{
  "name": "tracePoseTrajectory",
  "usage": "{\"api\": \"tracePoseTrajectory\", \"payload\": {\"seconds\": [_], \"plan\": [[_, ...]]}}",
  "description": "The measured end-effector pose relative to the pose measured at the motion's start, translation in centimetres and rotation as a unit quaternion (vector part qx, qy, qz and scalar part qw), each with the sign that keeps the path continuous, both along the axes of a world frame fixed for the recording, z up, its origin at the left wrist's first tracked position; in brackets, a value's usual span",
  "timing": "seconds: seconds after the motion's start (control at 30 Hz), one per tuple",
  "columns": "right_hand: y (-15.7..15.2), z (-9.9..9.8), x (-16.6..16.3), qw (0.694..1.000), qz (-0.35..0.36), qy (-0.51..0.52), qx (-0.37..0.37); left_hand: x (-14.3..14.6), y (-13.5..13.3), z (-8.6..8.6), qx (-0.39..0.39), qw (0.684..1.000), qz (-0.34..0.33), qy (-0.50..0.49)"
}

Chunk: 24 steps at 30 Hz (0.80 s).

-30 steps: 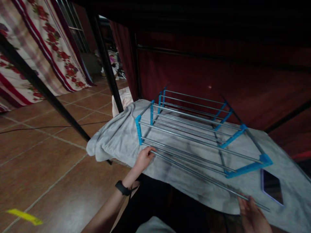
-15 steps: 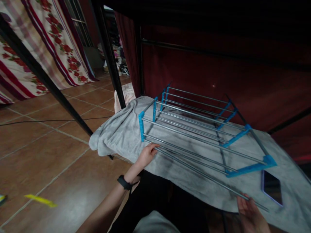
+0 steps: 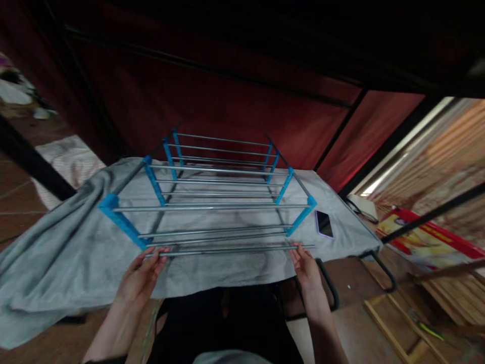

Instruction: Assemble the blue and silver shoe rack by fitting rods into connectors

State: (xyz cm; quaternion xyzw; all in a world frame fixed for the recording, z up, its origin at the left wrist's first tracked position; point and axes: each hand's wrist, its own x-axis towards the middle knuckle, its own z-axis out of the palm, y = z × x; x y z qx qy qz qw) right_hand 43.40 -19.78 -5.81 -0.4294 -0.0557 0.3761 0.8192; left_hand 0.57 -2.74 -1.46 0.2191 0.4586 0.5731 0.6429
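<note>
A thin grey metal rod (image 3: 231, 250) lies level across my lap side of the bed, in front of a rack of metal rods and blue plastic brackets (image 3: 303, 215). My left hand (image 3: 146, 270) pinches the rod near its left end. Near the other end, my right hand (image 3: 303, 263) has its fingers round the rod, whose tip sticks out past them. The rack lies on a grey blanket (image 3: 212, 278), its nearest rods just beyond the held one. Whether a second rod lies alongside the held one, I cannot tell.
A phone (image 3: 324, 224) rests on the blanket right of the rack. Black metal bed posts (image 3: 34, 156) and a dark red curtain (image 3: 227, 111) surround the bed. On the floor at right are a wooden frame (image 3: 386, 328), a yellow-handled tool (image 3: 430, 331) and a red-and-yellow box (image 3: 428, 240).
My view has swung to the right, so the rack now appears squarely in front of me. Both hands keep the rod, which now lies almost level across the view instead of slanting down to the right.
</note>
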Motion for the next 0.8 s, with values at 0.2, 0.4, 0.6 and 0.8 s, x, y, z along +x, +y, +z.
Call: {"api": "tracePoseTrajectory", "payload": {"seconds": [0.2,0.4,0.6,0.8], "plan": [[1.0,1.9,-1.4,0.999,0.011,0.02,0.031,0.4,0.5,-0.9,-0.055,0.998,-0.025,-0.006],[1.2,3.3,-2.5,0.999,0.027,-0.003,0.027,2.9,-0.4,-1.2,-0.102,0.993,-0.047,-0.027],[0.8,4.6,-2.0,0.999,0.006,-0.019,0.025,3.7,-0.6,-1.2,-0.157,0.987,-0.037,-0.018],[0.2,4.9,-1.3,0.999,-0.011,-0.038,0.031,4.1,-0.8,-0.8,-0.173,0.985,-0.015,-0.001]]}}
